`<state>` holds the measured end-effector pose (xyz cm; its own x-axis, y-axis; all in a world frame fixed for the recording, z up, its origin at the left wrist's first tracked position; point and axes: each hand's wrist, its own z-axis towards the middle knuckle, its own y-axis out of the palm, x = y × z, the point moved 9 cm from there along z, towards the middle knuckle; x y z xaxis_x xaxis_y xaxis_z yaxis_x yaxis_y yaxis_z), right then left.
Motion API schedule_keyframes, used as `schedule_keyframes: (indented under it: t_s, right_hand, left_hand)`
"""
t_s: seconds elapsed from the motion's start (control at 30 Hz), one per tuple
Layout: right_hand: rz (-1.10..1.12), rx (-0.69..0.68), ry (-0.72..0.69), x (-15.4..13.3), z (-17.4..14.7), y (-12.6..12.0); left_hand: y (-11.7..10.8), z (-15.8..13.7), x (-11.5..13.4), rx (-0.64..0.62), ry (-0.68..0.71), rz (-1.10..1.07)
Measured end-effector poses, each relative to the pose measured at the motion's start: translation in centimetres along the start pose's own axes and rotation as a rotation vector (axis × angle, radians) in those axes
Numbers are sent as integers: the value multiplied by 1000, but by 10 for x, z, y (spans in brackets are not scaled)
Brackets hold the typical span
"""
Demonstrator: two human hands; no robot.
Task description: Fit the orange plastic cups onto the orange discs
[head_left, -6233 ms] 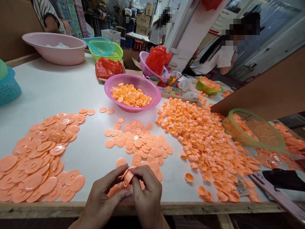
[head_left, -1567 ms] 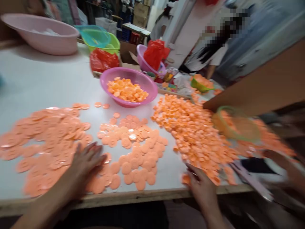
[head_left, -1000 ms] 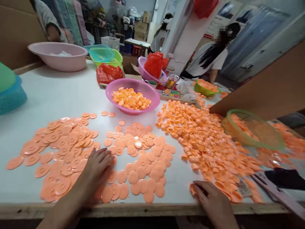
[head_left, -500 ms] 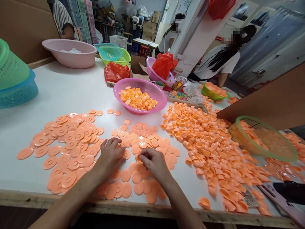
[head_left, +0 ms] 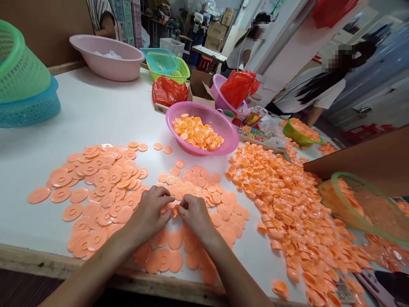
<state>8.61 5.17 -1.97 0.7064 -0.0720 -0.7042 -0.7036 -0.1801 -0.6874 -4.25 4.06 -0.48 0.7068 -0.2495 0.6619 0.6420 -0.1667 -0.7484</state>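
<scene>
My left hand point(head_left: 154, 209) is over the orange discs, its fingers bent and its thumb curving round the edge of an orange disc point(head_left: 165, 208). My right hand point(head_left: 195, 216) faces it, fingertips pinched at a small orange cup point(head_left: 175, 211) that sits between both hands. My fingers partly cover the disc and the cup. Large ringed discs point(head_left: 102, 187) lie in a loose heap to the left. Smaller flat discs point(head_left: 198, 183) spread beyond and around my hands.
A pink basin point(head_left: 230, 140) with orange pieces stands ahead. Many orange cups point(head_left: 287, 204) cover the table's right side. Green and blue baskets point(head_left: 28, 102) stand at left, a pale pink tub point(head_left: 108, 70) behind. Two people are at the right rear; another's arm shows at far left.
My hands have drawn closer together, and the small cup now shows between them. The right hand has moved left to meet the left one. The view has shifted and tilted slightly.
</scene>
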Motion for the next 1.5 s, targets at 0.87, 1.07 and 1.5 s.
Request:
schedule_keyframes:
  t_s: [0.87, 1.07, 1.5]
  right_hand:
    - [170, 488, 311, 144, -140, -164]
    - [-131, 517, 496, 199, -219, -206]
    - [-81, 316, 452, 175, -139, -157]
  left_hand:
    - [-101, 104, 59, 308, -268, -356]
    - [-118, 139, 96, 345, -59, -235]
    - [-6, -18, -26, -121, -145, 177]
